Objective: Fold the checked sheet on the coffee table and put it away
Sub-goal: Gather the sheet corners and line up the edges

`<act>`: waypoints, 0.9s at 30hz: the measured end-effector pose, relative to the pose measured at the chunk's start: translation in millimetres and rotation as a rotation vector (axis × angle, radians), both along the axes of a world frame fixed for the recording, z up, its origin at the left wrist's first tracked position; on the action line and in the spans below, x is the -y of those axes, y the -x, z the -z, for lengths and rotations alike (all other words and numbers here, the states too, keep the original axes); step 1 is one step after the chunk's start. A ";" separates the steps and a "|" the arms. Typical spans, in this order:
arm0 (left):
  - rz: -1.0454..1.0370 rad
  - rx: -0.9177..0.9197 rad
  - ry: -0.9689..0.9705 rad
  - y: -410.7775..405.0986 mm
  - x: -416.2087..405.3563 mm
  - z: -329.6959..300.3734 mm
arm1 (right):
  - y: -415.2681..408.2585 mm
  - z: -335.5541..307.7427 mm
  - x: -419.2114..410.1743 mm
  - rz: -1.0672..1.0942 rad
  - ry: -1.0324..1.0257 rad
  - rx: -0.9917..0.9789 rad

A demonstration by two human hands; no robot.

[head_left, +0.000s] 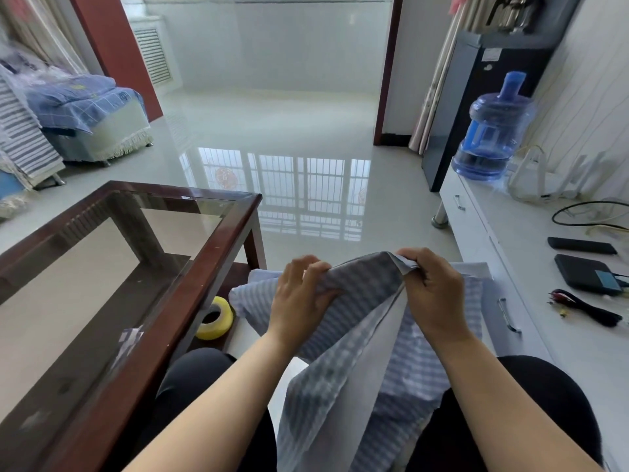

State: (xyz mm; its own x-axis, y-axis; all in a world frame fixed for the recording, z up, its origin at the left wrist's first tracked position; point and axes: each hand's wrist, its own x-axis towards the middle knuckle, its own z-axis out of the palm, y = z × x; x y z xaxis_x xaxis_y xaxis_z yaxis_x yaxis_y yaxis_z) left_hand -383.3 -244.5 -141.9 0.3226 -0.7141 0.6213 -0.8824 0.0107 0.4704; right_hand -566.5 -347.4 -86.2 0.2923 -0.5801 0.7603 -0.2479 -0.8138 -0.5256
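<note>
Folding step underway — left hand (pixel 304 294) and right hand (pixel 433 290) both pinch the checked sheet (pixel 360 356) at its top edge, held over the lap beside the coffee table (pixel 218 247). Next: match corners, then halve.

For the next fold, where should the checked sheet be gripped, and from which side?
Probably along its top edge, from above, as now: the left hand and right hand pinch the checked sheet there, so the rest hangs freely over the lap beside the coffee table.
</note>
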 end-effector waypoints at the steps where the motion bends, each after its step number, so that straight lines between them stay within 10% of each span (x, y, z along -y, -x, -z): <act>1: 0.009 0.041 0.024 -2.1 -0.9 4.0 | 0.2 0.2 1.2 0.003 0.008 0.008; 12: 0.119 0.345 0.075 3.4 -0.2 15.0 | 0.3 -13.1 24.6 0.048 0.001 0.034; 21: 0.103 0.150 -1.069 -16.2 -9.9 -4.0 | 6.8 -40.0 46.8 0.008 -0.046 0.166; 24: 0.071 0.121 -1.011 -32.7 -10.6 -2.4 | 11.9 -47.0 55.1 0.025 -0.080 0.222; 27: 0.072 -0.301 -0.605 -47.5 -8.8 -1.4 | 17.8 -50.3 59.9 0.023 -0.085 0.228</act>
State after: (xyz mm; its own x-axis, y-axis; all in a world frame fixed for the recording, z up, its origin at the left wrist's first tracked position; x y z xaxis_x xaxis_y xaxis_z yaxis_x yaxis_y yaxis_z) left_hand -335.8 -235.7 -140.6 0.3572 -0.9340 -0.0041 -0.7192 -0.2778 0.6369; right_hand -584.3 -407.3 -35.9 0.1046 -0.6489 0.7537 -0.1324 -0.7602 -0.6361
